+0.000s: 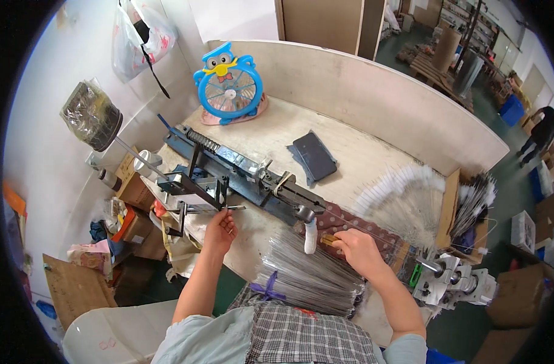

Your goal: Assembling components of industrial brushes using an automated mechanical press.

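The right hand (359, 251) grasps a small brass-coloured piece (330, 239) between thumb and fingers, just right of an upright handle wrapped in white (310, 236), near the front edge of the pale worktop (301, 121). The left hand (221, 232), farther left along that same edge, has its fingertips at a thin metal rod (236, 208) that juts from a black crank-handled metal frame (189, 191); whether they pinch the rod or merely touch it, I cannot tell. Behind both hands, a long dark metal bench mechanism with a coil spring (231, 159) runs slantwise from the worktop's rear left corner toward its front edge. Between the forearms, a thick bundle of thin silvery wires (313, 273) lies at the front edge, tied with a purple ribbon (268, 289). A brown spotted cloth (337, 219) lies beyond the right hand, and past it white-tipped wires (401, 194) spread like a fan toward the right end. A flat dark rectangular object (315, 156) lies toward the rear edge, and a blue owl-shaped electric fan (202, 92) stands by the rear left corner.
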Tool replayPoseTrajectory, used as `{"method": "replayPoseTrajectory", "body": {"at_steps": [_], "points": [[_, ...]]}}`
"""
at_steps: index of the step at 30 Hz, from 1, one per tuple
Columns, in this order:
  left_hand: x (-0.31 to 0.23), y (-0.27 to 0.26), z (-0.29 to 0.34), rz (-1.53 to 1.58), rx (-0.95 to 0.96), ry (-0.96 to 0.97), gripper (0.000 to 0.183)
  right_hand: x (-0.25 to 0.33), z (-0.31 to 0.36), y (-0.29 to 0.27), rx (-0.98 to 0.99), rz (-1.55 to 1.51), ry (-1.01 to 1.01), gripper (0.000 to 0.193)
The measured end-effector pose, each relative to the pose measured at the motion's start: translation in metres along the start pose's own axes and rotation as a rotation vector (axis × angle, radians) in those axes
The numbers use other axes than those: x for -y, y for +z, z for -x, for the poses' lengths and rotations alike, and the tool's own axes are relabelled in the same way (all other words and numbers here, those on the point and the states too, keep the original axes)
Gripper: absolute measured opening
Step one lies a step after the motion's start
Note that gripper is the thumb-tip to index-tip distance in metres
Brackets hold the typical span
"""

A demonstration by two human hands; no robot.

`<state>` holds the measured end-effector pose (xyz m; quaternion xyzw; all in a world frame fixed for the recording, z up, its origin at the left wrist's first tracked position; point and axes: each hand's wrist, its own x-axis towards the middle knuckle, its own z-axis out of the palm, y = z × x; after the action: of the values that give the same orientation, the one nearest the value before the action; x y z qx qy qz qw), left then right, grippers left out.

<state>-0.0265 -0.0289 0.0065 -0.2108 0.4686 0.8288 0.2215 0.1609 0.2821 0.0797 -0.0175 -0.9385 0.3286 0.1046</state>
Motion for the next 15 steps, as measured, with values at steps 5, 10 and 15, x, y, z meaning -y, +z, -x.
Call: {"method": "replayPoseTrajectory", "body": {"at_steps": [5,10,15], "points": [[0.015,0.015,0.003,0.056,-0.074,0.086,0.013,0.021,0.014,-0.033,-0.021,0.012,0.048,0.017],[0.070,0.094,0.078,-0.247,0.328,0.102,0.013,0.018,0.009,-0.071,-0.291,0.146,-0.021,0.019],[0.118,0.180,0.106,-0.355,0.629,-0.025,0.013,-0.004,0.020,-0.073,-0.205,-0.211,0.323,0.020]]}}
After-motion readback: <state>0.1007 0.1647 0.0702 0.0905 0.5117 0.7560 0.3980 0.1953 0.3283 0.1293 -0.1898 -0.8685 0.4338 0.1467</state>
